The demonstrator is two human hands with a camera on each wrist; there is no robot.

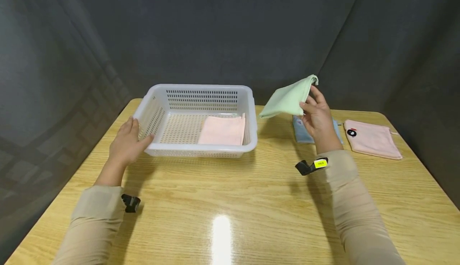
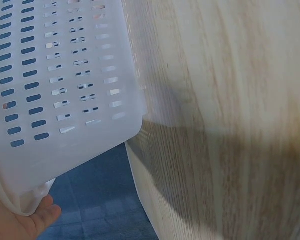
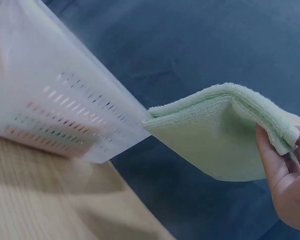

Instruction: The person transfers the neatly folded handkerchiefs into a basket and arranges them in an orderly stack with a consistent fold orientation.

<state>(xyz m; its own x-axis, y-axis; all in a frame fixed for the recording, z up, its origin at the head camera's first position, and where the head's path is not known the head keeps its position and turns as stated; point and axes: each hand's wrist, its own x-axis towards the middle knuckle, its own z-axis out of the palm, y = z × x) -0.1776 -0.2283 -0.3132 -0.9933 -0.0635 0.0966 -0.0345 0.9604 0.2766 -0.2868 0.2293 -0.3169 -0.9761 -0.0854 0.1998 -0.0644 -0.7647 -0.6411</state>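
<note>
My right hand [image 1: 317,117] pinches a folded green cloth [image 1: 289,98] by its right end, in the air just right of the white perforated basket [image 1: 201,148]. In the right wrist view the green cloth [image 3: 215,135] hangs between thumb and fingers of the hand [image 3: 290,185], its far end beside the basket wall [image 3: 65,90]. My left hand [image 1: 127,142] rests on the basket's left front corner; in the left wrist view its fingers [image 2: 44,216] show at the rim. A folded pink cloth [image 1: 223,130] lies inside the basket, on the right.
On the wooden table [image 1: 201,201], a blue cloth [image 1: 303,132] lies beneath and behind my right hand, partly hidden. A second pink cloth [image 1: 373,139] with a black round patch lies farther right. Dark curtains [image 1: 230,33] stand behind the table and at both sides.
</note>
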